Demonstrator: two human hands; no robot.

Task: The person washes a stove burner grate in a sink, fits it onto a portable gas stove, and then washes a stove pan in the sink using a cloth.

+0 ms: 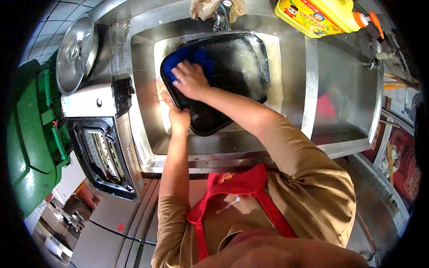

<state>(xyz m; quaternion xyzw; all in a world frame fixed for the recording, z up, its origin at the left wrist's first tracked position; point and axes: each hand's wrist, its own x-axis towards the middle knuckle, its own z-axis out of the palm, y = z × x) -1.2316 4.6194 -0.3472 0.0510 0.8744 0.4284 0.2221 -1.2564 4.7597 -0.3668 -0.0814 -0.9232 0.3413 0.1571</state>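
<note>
A black rectangular tray point(232, 73) lies tilted in the left basin of a steel sink point(145, 89), its inside wet and streaked with foam at the right. A doubled rim shows at its upper right; I cannot tell whether a second tray is beneath. My left hand point(173, 107) is closed around the tray's left edge, its fingers partly hidden. Inside the tray, my right hand point(191, 80) presses a bright blue cloth point(190, 58) against the surface near the upper left corner, fingers bent over it.
A faucet point(222, 15) with a crumpled tan cloth point(203, 8) behind it stands above the basin. On the right are a yellow pump jug point(315, 15) and a second basin point(342, 89). A metal lid point(77, 56), a boxy appliance point(105, 147) and a green bin point(31, 134) stand left.
</note>
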